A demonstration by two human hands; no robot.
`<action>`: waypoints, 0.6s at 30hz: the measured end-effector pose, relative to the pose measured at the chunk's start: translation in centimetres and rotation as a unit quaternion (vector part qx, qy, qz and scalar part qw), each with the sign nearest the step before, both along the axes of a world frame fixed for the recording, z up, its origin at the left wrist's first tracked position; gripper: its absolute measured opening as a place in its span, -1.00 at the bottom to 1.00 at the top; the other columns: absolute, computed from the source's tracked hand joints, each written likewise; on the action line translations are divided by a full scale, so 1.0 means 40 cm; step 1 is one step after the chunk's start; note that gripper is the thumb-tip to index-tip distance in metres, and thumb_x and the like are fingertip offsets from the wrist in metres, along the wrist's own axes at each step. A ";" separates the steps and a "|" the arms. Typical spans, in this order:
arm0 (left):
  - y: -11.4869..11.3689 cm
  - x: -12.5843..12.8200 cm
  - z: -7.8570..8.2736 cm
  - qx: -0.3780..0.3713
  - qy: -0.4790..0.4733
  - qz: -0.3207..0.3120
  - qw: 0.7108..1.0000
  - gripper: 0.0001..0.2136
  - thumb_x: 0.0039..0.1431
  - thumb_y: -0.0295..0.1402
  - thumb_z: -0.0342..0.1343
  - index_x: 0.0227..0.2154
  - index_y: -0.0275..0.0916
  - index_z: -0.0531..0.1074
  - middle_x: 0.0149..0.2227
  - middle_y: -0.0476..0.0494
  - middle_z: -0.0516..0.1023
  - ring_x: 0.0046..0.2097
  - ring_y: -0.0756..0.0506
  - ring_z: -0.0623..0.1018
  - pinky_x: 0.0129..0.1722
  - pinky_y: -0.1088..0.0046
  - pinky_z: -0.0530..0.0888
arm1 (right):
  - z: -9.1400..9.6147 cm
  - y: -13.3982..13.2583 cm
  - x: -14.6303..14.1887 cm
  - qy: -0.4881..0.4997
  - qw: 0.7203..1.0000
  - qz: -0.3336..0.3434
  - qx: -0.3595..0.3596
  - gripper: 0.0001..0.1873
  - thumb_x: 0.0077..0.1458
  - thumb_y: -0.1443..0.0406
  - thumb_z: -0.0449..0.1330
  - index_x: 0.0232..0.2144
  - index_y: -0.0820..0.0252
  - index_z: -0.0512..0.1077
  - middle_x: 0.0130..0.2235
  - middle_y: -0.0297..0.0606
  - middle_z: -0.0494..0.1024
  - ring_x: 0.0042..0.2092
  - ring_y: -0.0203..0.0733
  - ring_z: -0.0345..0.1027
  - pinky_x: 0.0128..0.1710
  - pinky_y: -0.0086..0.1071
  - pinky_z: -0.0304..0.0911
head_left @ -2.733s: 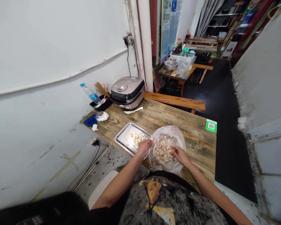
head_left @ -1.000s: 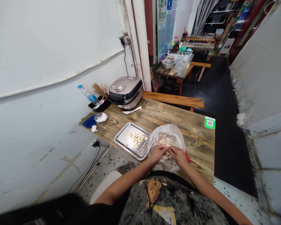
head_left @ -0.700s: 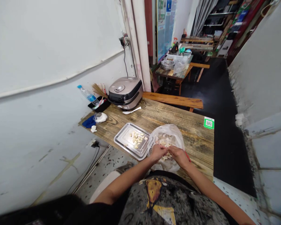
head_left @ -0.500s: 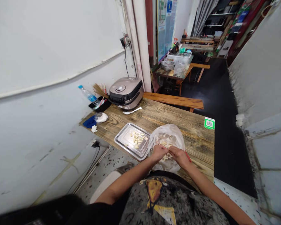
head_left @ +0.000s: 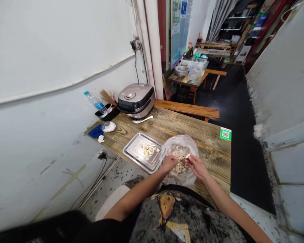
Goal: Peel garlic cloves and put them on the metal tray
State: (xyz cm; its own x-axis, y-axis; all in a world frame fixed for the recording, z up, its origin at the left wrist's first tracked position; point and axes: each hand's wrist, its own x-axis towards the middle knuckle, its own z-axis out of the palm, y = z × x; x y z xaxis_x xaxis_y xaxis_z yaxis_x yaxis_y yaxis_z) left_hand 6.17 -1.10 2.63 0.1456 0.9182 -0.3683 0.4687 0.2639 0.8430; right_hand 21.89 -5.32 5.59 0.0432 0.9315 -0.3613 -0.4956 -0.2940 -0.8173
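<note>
A pale garlic clove (head_left: pixel 187 156) is pinched between the fingertips of my right hand (head_left: pixel 197 166), above the right side of a clear plastic bag (head_left: pixel 192 143). The bag lies spread open, with garlic cloves and loose skins (head_left: pixel 178 168) inside. My left hand (head_left: pixel 169 163) is closed over the bag's left part, its fingertips together; whatever is in them is too small to make out. Left of the bag, a shallow metal tray (head_left: pixel 132 148) carries several peeled garlic cloves (head_left: pixel 148 148). The bag's edge meets the tray's right rim.
A rice cooker (head_left: pixel 136 99) stands at the back of the wooden table (head_left: pixel 205 135), with a white plastic spoon (head_left: pixel 143 119) before it. Left are a water bottle (head_left: pixel 97 104), a blue cloth (head_left: pixel 95 131) and a white bundle (head_left: pixel 108 127). A bench (head_left: pixel 187 108) runs behind.
My hands have moved apart from their meeting point over the bag. My right hand has turned and shifted slightly right, showing the clove; my left has drawn slightly left.
</note>
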 end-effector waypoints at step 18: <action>-0.009 0.036 0.070 0.058 -0.114 -0.061 0.990 -0.73 0.01 -0.25 0.01 -0.43 -0.35 0.52 -0.50 -0.10 0.54 -0.42 -0.03 0.48 -0.38 0.53 0.38 | -0.018 -0.013 0.021 -0.421 0.879 0.112 0.191 -0.66 0.11 0.20 0.00 -0.09 0.08 0.41 -0.27 -0.22 0.42 -0.33 -0.25 0.30 -0.33 -0.37 0.27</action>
